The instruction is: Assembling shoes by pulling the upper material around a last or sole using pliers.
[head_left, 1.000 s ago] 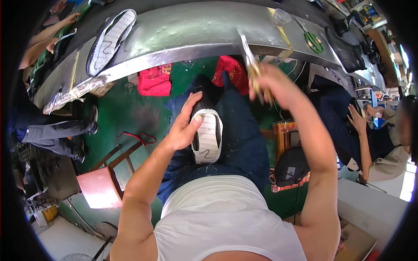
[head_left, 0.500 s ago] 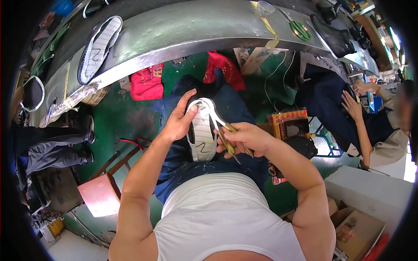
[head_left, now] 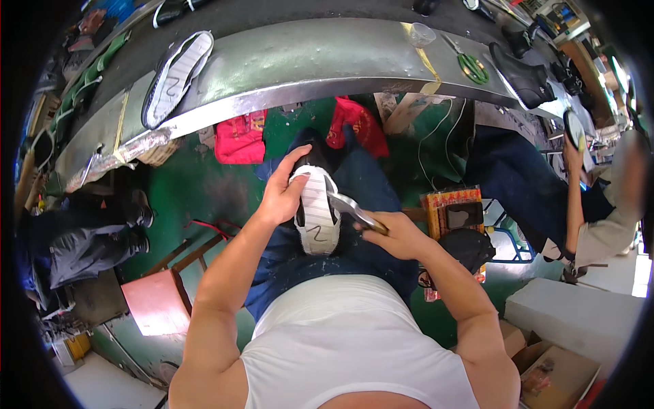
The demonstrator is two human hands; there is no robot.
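A dark shoe (head_left: 316, 206) lies sole up over my lap, its pale underside lined and marked with a dark squiggle. My left hand (head_left: 283, 191) grips its far end, the thumb on the white edge and the fingers round the side. In my right hand (head_left: 398, 235) is a pair of pincers (head_left: 348, 204) with a shiny metal head and yellowish handles, mostly covered by the fingers. The metal head is at the right edge of the underside; whether it touches the shoe I cannot tell.
Ahead runs a metal-edged bench (head_left: 306, 58) bearing another upturned shoe (head_left: 178, 78), green-handled scissors (head_left: 471, 68), a clear cup (head_left: 421, 35) and a black boot (head_left: 521, 78). A pink-topped stool (head_left: 155, 303) stands left. At right, a co-worker's hand holds a shoe (head_left: 574, 129).
My right hand has drawn the pincers from the shoe's far end toward its right edge, and their spread handles have come together. The co-worker's hand has lifted a shoe.
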